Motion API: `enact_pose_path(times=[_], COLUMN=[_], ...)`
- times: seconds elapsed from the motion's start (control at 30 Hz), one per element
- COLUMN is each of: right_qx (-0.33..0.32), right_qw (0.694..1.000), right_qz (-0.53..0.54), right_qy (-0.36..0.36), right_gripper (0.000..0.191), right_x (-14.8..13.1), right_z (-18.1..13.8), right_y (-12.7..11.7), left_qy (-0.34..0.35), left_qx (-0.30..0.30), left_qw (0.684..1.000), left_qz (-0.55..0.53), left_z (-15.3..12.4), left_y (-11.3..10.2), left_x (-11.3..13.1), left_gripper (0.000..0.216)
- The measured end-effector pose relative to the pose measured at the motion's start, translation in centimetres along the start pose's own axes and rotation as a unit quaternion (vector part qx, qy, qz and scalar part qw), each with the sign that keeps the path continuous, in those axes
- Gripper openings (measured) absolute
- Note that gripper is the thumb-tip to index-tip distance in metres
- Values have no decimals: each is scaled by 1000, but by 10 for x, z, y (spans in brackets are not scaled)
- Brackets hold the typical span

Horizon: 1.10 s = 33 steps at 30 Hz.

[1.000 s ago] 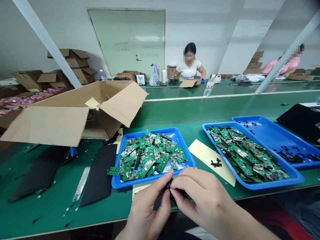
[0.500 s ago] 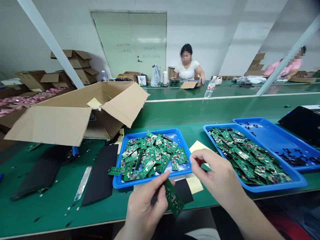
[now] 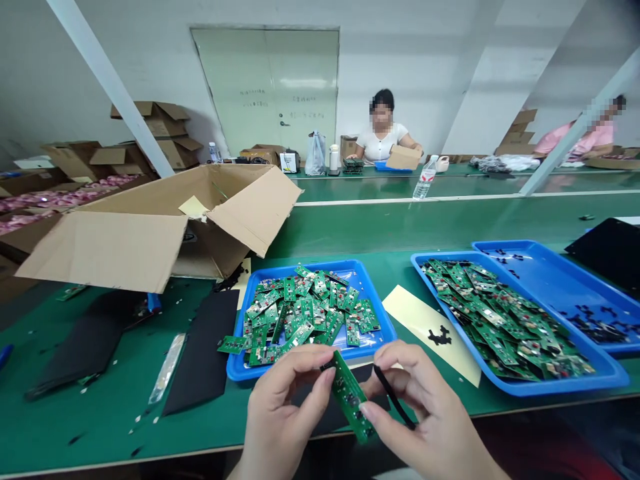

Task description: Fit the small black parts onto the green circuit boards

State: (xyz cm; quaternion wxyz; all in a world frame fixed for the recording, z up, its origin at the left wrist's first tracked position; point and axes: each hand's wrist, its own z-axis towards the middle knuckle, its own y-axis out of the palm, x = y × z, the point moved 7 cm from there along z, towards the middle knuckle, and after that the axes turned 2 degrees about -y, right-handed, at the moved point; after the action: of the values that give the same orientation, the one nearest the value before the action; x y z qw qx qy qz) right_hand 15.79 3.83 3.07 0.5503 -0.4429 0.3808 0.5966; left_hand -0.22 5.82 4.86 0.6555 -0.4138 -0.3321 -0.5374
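In front of me my left hand (image 3: 295, 403) pinches a green circuit board (image 3: 351, 399) by its upper end, between thumb and fingers. The board slants down to the right, its component side showing. My right hand (image 3: 425, 410) is at the lower end of the board, its thumb tip against the board's edge. A thin black strip (image 3: 394, 395) lies across the fingers of this hand. Beyond my hands, a blue tray (image 3: 234, 363) holds a heap of similar boards (image 3: 300, 307). A dark sheet under my hands is mostly hidden.
At right, another blue tray (image 3: 565, 387) of boards adjoins a blue tray (image 3: 545, 267) with small black parts. Yellow paper (image 3: 407, 307) bears black pieces (image 3: 440, 335). At left are a cardboard box (image 3: 110, 247) and black sheets (image 3: 203, 353). A bottle (image 3: 425, 179) and a person (image 3: 383, 140) are across.
My right hand has moved down and left to the circuit board, and a black strip now shows in its fingers. The board has turned slightly. Across the table, the person has raised a cardboard piece.
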Motion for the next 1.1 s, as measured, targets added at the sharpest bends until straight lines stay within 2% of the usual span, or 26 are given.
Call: enact_pose_path(times=[0.07,0.17,0.27,0.4,0.6,0.8,1.1], right_qx=[24,13,29,106,130,179,160], right_qw=[996,981,972,975,976,975,983], right_qz=[-43,-115,-145,-125,-115,-106,-85], right_qy=[-71,-155,-182,-152,-134,-82,2], right_gripper=[35,39,40,33,24,19,20], right_x=[-9,-19,-18,-7,6,21,52], right_z=[-2,-4,-7,-12,-18,-21,-17], right_y=[-2,1,4,5,12,2,-4], left_qy=[77,156,200,233,236,217,251], left_qx=[-8,-24,-15,1,5,11,-10], left_qw=[994,975,960,949,945,945,922], left_qz=[79,159,195,212,225,245,295], left_z=[6,10,8,-1,-9,-5,3], left_y=[-2,1,6,11,13,10,20], left_x=[10,21,24,14,-7,-16,-32], left_gripper=[16,16,17,22,22,22,15])
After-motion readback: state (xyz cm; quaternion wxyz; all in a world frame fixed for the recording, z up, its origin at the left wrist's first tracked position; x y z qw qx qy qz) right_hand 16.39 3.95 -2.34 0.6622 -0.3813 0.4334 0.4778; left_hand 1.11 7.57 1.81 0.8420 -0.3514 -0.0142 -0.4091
